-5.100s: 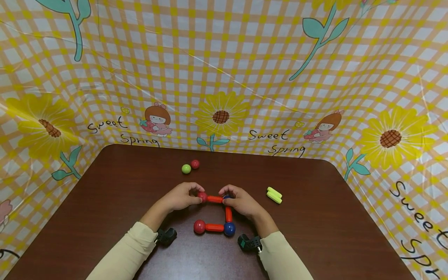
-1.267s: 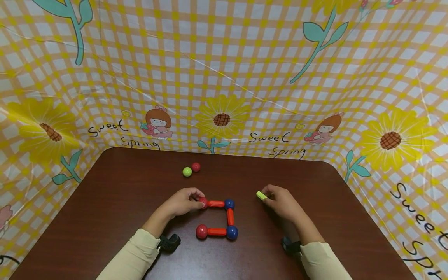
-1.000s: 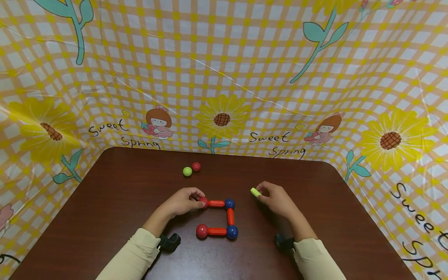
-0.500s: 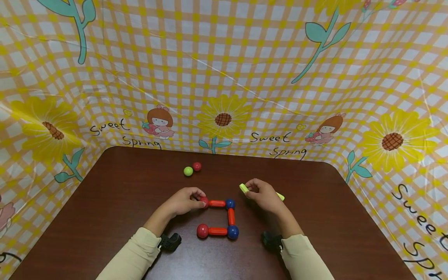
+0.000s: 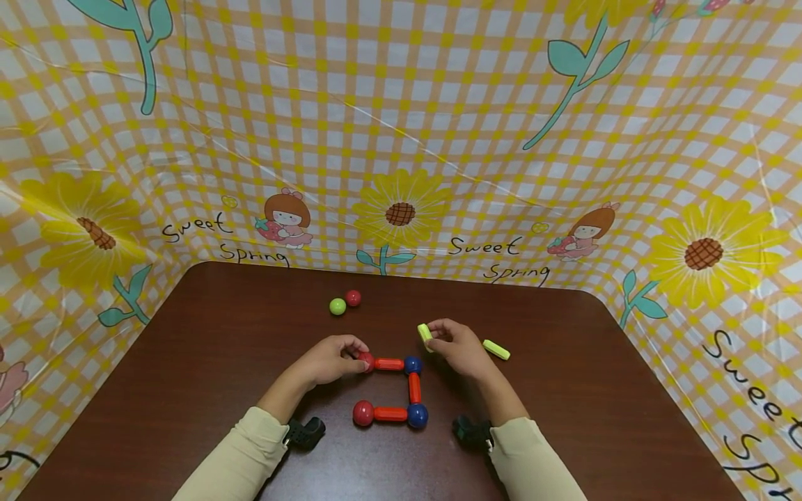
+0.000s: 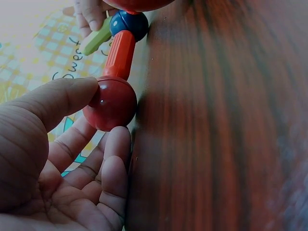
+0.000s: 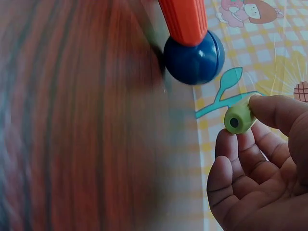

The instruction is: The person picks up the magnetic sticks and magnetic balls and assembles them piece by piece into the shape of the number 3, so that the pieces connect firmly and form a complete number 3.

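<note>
Red rods and balls form a three-sided frame on the table. My left hand [image 5: 328,360] pinches the red ball [image 6: 111,103] at its far left corner between thumb and fingers. From that ball a red rod [image 5: 389,364] runs to a blue ball [image 5: 413,365]. A second rod [image 5: 414,388] joins it to the nearer blue ball [image 5: 417,415], and another rod [image 5: 390,414] ends at a red ball [image 5: 363,413]. Just beyond the far blue ball, my right hand [image 5: 460,348] pinches a yellow-green magnetic rod [image 7: 239,117], its dark end dot showing in the right wrist view.
Another yellow-green rod [image 5: 496,349] lies on the table [image 5: 564,390] to the right. A green ball [image 5: 337,307] and a red ball [image 5: 354,298] sit together toward the back. Checked cloth [image 5: 401,104] hangs around the table's back and sides.
My right hand left the far blue ball, picked up one of the two yellow-green rods and has carried it left, turning it, toward that ball. My left hand keeps its hold on the red ball.
</note>
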